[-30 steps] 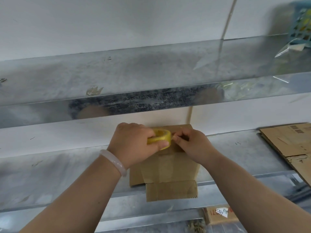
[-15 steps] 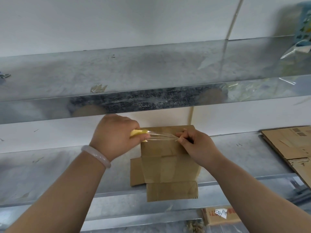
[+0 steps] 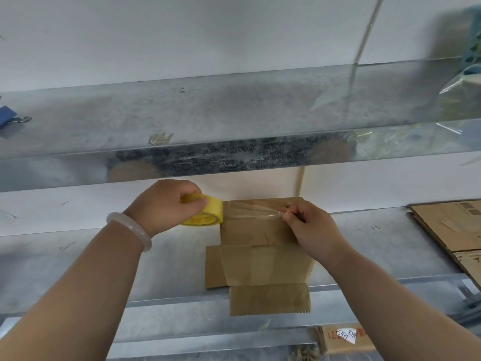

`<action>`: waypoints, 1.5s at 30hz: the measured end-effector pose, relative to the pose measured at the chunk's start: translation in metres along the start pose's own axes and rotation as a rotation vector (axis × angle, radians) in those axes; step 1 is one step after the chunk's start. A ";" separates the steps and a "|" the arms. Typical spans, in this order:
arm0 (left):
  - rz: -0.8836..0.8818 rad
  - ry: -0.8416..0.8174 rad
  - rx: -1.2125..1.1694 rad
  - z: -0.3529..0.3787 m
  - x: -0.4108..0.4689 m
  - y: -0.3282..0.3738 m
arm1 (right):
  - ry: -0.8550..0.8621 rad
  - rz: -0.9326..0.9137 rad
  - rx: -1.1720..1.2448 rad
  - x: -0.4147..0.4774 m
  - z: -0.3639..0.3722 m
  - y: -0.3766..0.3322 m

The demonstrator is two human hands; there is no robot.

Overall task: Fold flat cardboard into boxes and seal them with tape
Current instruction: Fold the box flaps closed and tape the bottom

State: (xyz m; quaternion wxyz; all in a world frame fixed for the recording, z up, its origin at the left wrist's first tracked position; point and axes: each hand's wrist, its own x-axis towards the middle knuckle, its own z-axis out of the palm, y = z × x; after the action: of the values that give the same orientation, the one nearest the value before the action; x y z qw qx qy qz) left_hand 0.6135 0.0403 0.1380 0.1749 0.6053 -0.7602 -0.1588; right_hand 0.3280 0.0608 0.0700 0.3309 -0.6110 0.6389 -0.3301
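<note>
A brown cardboard box (image 3: 260,259) lies on the lower metal shelf (image 3: 169,264), its flaps hanging over the front edge. My left hand (image 3: 166,204) grips a yellow tape roll (image 3: 208,213) at the box's upper left corner. My right hand (image 3: 309,227) pinches the free end of the clear tape strip (image 3: 250,211) at the box's upper right. The strip is stretched across the top part of the box between both hands.
An upper metal shelf (image 3: 234,131) runs just above the hands. Flat cardboard sheets (image 3: 453,230) lie at the right on the lower shelf. A blue binder clip (image 3: 10,117) sits at the upper shelf's left. Another labelled carton (image 3: 343,337) is below.
My left hand pulled the roll leftward away from my right hand, drawing out a longer strip of clear tape across the box. The roll has turned so its side faces the camera.
</note>
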 end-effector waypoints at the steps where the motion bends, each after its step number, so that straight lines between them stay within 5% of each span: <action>1: -0.007 0.026 0.034 0.001 0.000 0.001 | 0.008 0.000 0.000 0.001 -0.001 0.001; 8: -0.060 0.120 0.196 0.012 0.003 0.026 | 0.049 0.044 0.055 0.002 -0.008 0.001; 14: -0.026 -0.035 0.165 0.011 0.011 0.037 | 0.021 0.072 0.193 -0.001 -0.012 0.000; 17: -0.033 -0.117 0.039 0.002 0.011 0.036 | 0.031 0.097 0.238 -0.001 -0.013 0.001; 22: -0.252 0.001 -0.444 0.002 0.009 0.039 | 0.012 0.110 0.267 -0.002 -0.014 0.003; 30: 0.011 0.213 -0.643 0.064 0.007 0.056 | 0.027 0.083 0.261 -0.004 -0.014 0.006; 42: 0.198 0.228 -0.315 0.080 0.014 0.059 | 0.036 0.099 0.715 -0.007 -0.030 0.017; 45: 0.251 0.180 -0.181 0.079 0.023 0.065 | 0.097 0.060 0.637 -0.006 -0.047 0.031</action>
State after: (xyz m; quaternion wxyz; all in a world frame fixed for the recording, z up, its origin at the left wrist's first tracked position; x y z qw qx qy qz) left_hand 0.5166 0.0347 0.0988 0.3145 0.4991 -0.7937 -0.1485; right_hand 0.2715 0.0689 0.0709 0.4844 -0.4410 0.5361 -0.5324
